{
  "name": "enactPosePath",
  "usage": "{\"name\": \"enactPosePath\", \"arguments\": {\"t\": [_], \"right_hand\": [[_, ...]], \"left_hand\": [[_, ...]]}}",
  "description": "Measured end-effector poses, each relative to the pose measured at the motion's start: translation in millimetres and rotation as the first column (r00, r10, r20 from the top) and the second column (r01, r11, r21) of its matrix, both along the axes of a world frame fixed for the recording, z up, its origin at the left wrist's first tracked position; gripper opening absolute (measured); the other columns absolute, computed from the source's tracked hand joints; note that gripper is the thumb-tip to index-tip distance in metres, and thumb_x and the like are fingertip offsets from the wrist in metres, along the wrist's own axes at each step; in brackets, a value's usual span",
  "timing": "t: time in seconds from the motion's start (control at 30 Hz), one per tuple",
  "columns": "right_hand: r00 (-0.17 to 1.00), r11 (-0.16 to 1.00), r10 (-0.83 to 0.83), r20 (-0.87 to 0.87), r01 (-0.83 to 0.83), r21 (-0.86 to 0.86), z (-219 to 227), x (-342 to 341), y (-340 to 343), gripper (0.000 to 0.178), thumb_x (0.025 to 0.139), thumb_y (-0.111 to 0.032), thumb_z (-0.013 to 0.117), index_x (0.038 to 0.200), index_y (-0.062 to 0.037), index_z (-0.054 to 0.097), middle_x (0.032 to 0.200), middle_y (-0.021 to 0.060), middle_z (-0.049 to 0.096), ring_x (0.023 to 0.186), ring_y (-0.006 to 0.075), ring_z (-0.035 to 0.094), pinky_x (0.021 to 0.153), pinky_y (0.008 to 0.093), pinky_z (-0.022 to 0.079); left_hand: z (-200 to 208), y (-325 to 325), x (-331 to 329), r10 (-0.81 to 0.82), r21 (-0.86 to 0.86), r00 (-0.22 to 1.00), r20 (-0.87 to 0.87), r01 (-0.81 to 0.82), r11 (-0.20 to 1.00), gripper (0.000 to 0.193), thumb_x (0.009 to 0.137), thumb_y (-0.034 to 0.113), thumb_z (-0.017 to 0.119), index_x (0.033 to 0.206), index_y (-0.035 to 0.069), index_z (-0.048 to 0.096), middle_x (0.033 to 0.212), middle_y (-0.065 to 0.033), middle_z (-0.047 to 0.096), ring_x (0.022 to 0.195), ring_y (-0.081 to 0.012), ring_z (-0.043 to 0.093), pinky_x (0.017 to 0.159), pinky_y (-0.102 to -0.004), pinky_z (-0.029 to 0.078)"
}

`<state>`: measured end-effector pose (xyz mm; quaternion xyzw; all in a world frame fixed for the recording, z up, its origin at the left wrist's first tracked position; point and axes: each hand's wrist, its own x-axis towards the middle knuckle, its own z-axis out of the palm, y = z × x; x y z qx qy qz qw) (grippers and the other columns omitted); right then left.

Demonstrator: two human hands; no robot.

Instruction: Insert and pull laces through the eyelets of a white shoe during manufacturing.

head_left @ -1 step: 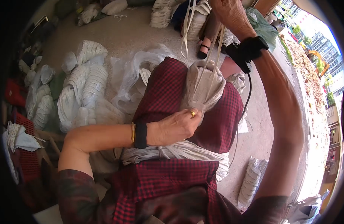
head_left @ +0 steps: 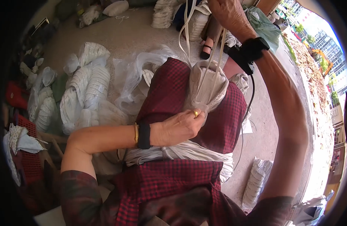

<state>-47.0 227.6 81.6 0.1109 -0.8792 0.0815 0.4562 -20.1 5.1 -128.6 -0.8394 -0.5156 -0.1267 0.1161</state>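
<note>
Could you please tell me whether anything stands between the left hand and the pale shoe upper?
Nothing visible does: the left hand grips the near end of the pale shoe upper. Pale laces run up from it toward the raised right hand, with nothing visible crossing them.

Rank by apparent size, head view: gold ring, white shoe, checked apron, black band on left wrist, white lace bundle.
1. Checked apron
2. White shoe and white lace bundle: too alike to rank
3. Black band
4. Gold ring

Pale straps (head_left: 186, 24) — upper ends out of view
</note>
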Motion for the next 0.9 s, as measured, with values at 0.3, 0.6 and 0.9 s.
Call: {"name": "enactPosePath", "arguments": {"t": [0.3,0.6,0.9], "right_hand": [[0.894,0.651,0.201,0.401,0.184,-0.736,-129,96,-10,0.036,0.106,-0.033,0.045,0.09,-0.0027,0.057,0.064,-0.0049,0.039,0.059,0.0053,0.037,0.052,0.0246,0.029],[0.894,0.383,0.339,0.292,0.152,-0.911,-146,93,0,0.03,0.106,-0.028,0.045,0.091,-0.005,0.058,0.063,-0.0075,0.039,0.053,0.0028,0.033,0.047,0.0218,0.024],[0.87,0.213,0.462,0.17,0.077,-0.974,-152,100,13,0.025,0.104,-0.025,0.044,0.091,-0.0064,0.054,0.062,-0.0087,0.033,0.048,0.0035,0.027,0.043,0.0228,0.022]], "left_hand": [[19,12,-40,0.074,0.076,0.697,0.713,-0.181,0.98,0.012,0.083,-0.003,0.066,0.095,-0.003,0.061,0.077,-0.0131,0.065,0.069,-0.0246,0.067,0.061,-0.0338,0.053],[26,30,-45,0.296,-0.213,0.536,0.791,-0.213,0.954,0.031,0.082,0.002,0.072,0.106,0.001,0.054,0.065,-0.0062,0.06,0.061,-0.0133,0.061,0.057,-0.029,0.05],[33,41,-42,0.318,-0.246,0.609,0.727,-0.202,0.948,0.036,0.079,0.004,0.075,0.109,0.003,0.055,0.063,-0.0019,0.056,0.058,-0.0103,0.058,0.056,-0.0278,0.047]]}}
